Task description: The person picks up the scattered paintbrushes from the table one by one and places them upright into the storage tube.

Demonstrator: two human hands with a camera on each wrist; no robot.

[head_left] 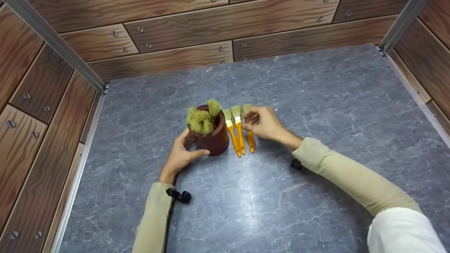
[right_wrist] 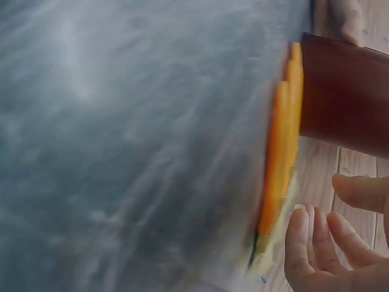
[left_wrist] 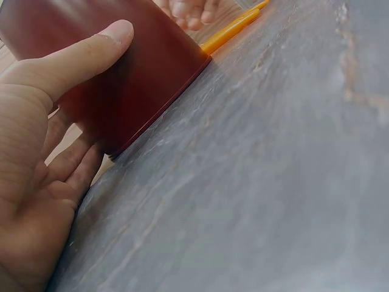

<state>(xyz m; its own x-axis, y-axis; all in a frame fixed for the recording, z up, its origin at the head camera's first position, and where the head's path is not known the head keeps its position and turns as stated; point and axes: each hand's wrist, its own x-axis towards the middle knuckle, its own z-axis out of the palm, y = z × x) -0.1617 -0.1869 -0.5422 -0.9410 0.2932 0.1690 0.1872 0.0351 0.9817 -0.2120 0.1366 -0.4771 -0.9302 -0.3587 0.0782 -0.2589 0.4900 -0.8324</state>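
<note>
My left hand [head_left: 179,154] grips a dark red cylindrical cup [head_left: 214,142], thumb along its near side and the other fingers round the back. The cup stands upright on the table, and yellow-green bristle heads [head_left: 201,121] of brushes stick out of its top. Just right of it, three paintbrushes with orange handles [head_left: 240,138] lie side by side, bristles pointing away from me. Over the rightmost paintbrush [head_left: 251,142] is my right hand [head_left: 265,123], hiding that brush's middle. In the right wrist view its thumb and bent fingers [right_wrist: 298,243] stand apart with nothing between them.
A grey marbled tabletop [head_left: 225,211] lies under everything. Wood-patterned panels [head_left: 182,35] with painted screws wall the back and both sides, and metal posts [head_left: 70,52] rise at the back corners. Black camera mounts [head_left: 181,195] sit at both wrists.
</note>
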